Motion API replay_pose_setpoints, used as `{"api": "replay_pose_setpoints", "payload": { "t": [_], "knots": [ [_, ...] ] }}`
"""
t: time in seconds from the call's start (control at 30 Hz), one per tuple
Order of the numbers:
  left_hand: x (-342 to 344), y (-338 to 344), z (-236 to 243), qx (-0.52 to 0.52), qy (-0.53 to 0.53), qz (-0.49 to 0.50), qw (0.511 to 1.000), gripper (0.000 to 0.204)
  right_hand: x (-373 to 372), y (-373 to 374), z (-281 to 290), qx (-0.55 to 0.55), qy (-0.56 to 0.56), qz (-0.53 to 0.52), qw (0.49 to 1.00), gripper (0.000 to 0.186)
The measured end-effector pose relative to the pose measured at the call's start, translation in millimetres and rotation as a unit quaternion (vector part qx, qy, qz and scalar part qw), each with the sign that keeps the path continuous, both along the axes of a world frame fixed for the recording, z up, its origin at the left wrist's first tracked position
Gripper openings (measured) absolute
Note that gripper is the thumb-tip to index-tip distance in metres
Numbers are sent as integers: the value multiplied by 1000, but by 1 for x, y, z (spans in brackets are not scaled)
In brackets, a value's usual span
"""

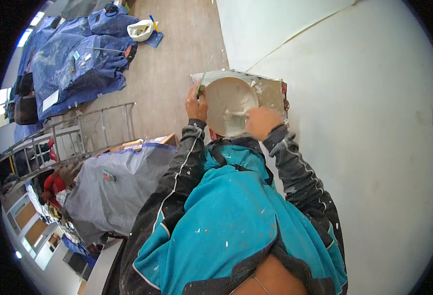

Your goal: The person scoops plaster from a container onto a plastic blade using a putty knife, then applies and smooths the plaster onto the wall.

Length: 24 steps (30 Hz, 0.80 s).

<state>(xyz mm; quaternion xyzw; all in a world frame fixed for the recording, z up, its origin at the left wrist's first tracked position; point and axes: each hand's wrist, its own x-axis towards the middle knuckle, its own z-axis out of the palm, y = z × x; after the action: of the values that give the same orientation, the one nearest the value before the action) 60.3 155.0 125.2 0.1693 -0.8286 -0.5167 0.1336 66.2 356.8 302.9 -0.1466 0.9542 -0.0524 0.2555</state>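
A round bucket (221,98) with pale, creamy filler in it stands in front of me, on a stained platform (271,94). At the bucket's left rim is my left hand (196,104), closed round a putty knife (204,74) seen almost edge-on, with its thin blade pointing up and a bit of green at the grip. My right hand (264,123) is closed over the right side of the bucket. From it a pale, flat-ended tool, apparently a second putty knife (235,114), reaches left over the filler; motion smears it and its handle is hidden in the fist.
A smooth pale wall (363,162) rises close on my right. To the left lie a metal ladder (81,135), a grey sheet (123,184) over furniture and blue sheeting (74,64) over more things. A white sack (140,30) stands on the wood-look floor (172,44).
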Motion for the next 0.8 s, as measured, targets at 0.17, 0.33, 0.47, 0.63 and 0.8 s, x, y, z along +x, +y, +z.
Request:
{"api": "replay_pose_setpoints", "payload": {
  "t": [0.17,0.33,0.47,0.63,0.8],
  "knots": [
    [2,5,-9,51,38,36,997,31,-44,-22,-13,13,-13,-81,997,28],
    [4,8,-25,204,68,71,974,24,-58,-63,-10,25,-12,-117,993,30],
    [4,9,-26,311,6,78,947,35,-46,-91,-30,21,10,-78,997,26],
    [7,14,2,273,-33,98,957,44,-2,-90,-51,-13,78,6,997,17],
    [7,12,-23,371,34,93,923,39,36,-68,-63,-87,90,97,987,16]
  ]
}}
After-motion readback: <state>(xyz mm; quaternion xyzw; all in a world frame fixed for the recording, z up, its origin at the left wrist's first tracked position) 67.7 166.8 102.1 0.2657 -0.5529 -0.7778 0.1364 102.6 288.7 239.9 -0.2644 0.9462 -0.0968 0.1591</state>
